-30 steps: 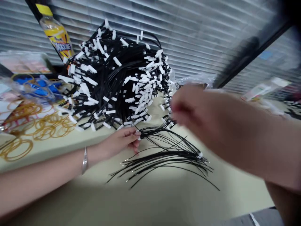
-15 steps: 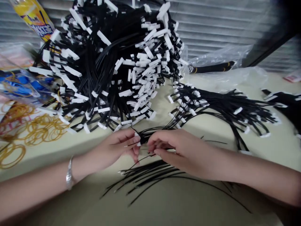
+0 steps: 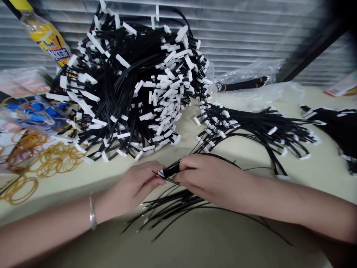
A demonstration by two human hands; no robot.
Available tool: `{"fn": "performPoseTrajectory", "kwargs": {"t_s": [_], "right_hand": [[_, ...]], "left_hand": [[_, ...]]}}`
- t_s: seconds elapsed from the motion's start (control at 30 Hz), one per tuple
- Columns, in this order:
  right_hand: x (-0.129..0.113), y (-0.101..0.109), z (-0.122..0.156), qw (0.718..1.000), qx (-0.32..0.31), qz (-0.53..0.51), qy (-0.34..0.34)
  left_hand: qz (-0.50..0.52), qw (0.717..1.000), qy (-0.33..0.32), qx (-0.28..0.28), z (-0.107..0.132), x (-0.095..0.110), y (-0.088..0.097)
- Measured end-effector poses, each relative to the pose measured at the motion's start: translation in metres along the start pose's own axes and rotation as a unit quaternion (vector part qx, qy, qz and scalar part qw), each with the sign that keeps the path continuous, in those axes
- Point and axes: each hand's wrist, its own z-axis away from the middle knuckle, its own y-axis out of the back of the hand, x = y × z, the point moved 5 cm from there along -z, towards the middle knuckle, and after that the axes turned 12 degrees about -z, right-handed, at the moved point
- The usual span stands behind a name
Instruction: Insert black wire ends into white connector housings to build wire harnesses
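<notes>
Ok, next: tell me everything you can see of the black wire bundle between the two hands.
The black wire bundle looks like thin, plastic-coated strands gathered close, with a small white piece at its left end. The left hand pinches that end at the fingertips; the right hand grips farther along, hiding part of it. In view it slants slightly up to the right, over the table. Its far end cannot be made out.
</notes>
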Motion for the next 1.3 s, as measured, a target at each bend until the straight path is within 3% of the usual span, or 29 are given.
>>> {"fn": "performPoseTrajectory", "kwargs": {"t_s": [0.1,0.17,0.37,0.5,0.63,0.73,0.83,0.93,1.1,1.2,1.3], "right_hand": [[-0.01,0.0,0.004,0.994,-0.013,0.098,0.043],[-0.015,-0.001,0.007,0.989,-0.039,0.129,0.068],[-0.006,-0.012,0.014,0.976,-0.14,0.165,0.025],[-0.006,-0.004,0.013,0.987,-0.094,0.133,0.004],[-0.009,0.0,0.007,0.998,-0.019,0.057,-0.025],[-0.009,-0.007,0.003,0.999,-0.019,0.043,-0.017],[-0.009,-0.018,0.003,0.995,-0.077,0.058,0.023],[-0.005,-0.02,0.003,0.991,-0.094,0.088,0.023],[-0.003,-0.019,0.002,0.987,-0.102,0.123,0.032],[-0.002,-0.009,0.007,0.991,-0.076,0.107,0.005],[0.0,-0.006,0.014,0.991,-0.123,0.045,-0.037]], "left_hand": [[-0.109,0.987,-0.11,0.051,0.007,0.007,0.005],[-0.146,0.977,-0.14,0.061,0.009,0.009,0.006],[-0.131,0.981,-0.103,0.099,0.004,0.005,0.014],[-0.137,0.977,-0.091,0.136,0.001,-0.001,0.015],[-0.143,0.969,-0.135,0.147,0.004,0.003,0.015],[-0.162,0.964,-0.157,0.143,0.006,0.008,0.014],[-0.167,0.966,-0.127,0.148,0.005,0.005,0.014],[-0.141,0.978,-0.086,0.13,0.002,-0.002,0.013],[0.0,0.993,0.052,0.103,-0.005,-0.018,0.013],[0.063,0.99,0.091,0.092,-0.009,-0.021,0.011],[0.034,0.994,0.088,0.057,-0.01,-0.019,0.007]]}}
